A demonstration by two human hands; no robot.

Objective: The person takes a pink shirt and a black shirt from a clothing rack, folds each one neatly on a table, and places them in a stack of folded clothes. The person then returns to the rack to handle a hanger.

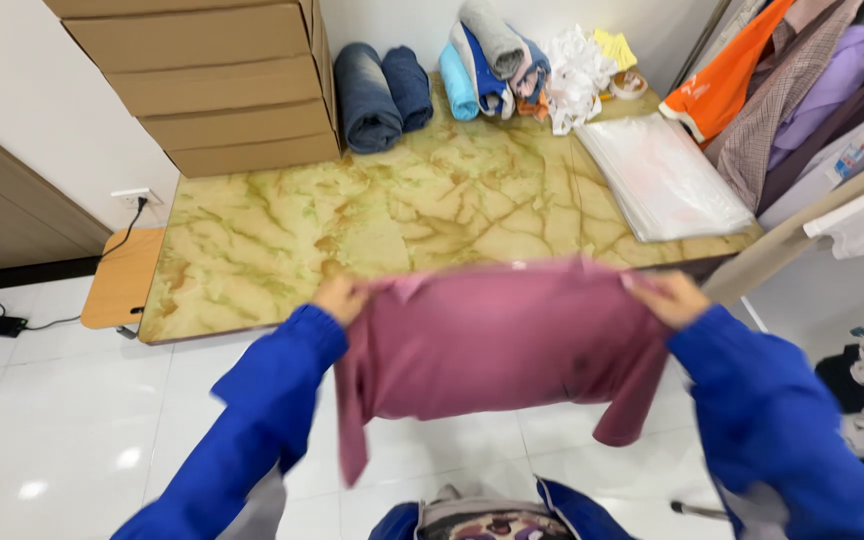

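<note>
Gripping a mauve shirt (497, 345) by its shoulders, left hand (340, 298), right hand (669, 298)

Matt mauve cloth shirt (497, 345), glossy marbled table (352, 220), plain cardboard boxes (212, 85)

Cardboard boxes (212, 85) and rolled jeans (382, 92) (both far back) crowd the marbled table (282, 240).

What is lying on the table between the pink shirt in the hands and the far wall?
Nothing visible in the middle: the table is bare beyond the pink shirt, held by the left hand and right hand. Rolled clothes and plastic bags lie at the far and right edges.
</note>
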